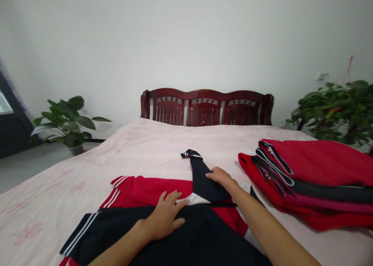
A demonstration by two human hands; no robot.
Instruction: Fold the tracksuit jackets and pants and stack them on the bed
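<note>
A jacket (186,235) in navy, red and white lies spread on the bed in front of me. White stripes edge its navy hem and the red part beyond it. My left hand (167,216) rests on the fabric with fingers apart, its fingertips over the red and white panels. One navy sleeve (202,176) points away from me, and its striped cuff bends to the left at the far end. My right hand (220,177) has its fingers drawn together over this sleeve's right edge, gripping the cloth. The thumb is partly hidden.
Folded red, navy and magenta garments (317,165) form a stack on the right of the bed. Beneath everything is a pink flowered bedsheet (145,149). A dark red wooden headboard (204,108) stands against the wall, with potted plants (68,120) on either side.
</note>
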